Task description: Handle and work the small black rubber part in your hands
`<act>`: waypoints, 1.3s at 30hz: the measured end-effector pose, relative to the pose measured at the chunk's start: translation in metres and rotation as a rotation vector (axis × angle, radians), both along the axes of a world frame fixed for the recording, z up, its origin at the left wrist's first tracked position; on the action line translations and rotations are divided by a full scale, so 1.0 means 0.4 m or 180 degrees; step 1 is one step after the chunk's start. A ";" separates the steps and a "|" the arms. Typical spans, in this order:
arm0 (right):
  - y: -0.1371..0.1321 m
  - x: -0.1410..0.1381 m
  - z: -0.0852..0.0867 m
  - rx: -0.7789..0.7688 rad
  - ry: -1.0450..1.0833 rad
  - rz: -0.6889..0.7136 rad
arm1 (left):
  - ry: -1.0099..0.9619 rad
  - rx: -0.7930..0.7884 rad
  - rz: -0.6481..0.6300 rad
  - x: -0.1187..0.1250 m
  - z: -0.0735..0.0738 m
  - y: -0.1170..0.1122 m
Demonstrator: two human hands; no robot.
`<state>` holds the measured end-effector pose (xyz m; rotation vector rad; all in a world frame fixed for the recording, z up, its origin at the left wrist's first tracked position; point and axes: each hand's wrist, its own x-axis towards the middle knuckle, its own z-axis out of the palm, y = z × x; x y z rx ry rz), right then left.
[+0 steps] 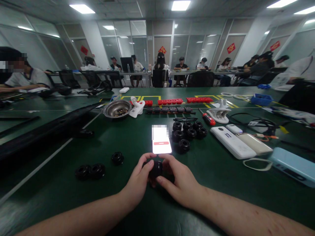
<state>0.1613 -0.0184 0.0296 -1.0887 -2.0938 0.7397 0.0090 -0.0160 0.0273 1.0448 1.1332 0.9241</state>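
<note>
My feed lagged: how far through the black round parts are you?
Three black parts lie apart at left, possibly finished. Left hand and right hand both grip one black part now. A cluster of about six waits beyond the lit phone.

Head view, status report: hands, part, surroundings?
Left hand and right hand both pinching one black wheel. Lit phone just beyond. Loose wheels left, wheel cluster ahead.

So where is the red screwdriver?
In the head view, the red screwdriver lies on the green table, right of centre, between the pile of black rings and the white clip.
</note>
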 end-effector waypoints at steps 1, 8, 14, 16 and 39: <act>0.001 0.001 0.001 -0.0078 -0.0050 -0.0117 | 0.0027 0.0022 -0.0017 -0.001 -0.001 0.000; 0.011 0.001 0.001 -0.0250 -0.0313 -0.0219 | 0.0209 0.0211 -0.0222 0.003 0.013 -0.007; -0.004 -0.002 0.008 0.0257 -0.0140 0.0207 | 0.0194 0.0105 -0.0144 -0.005 0.018 -0.011; -0.007 -0.004 0.010 0.0350 -0.0123 0.0277 | 0.0225 0.0093 -0.0147 -0.006 0.014 -0.007; -0.011 -0.003 0.016 0.0209 -0.0613 -0.0276 | 0.0186 0.0110 0.0051 -0.001 0.019 -0.008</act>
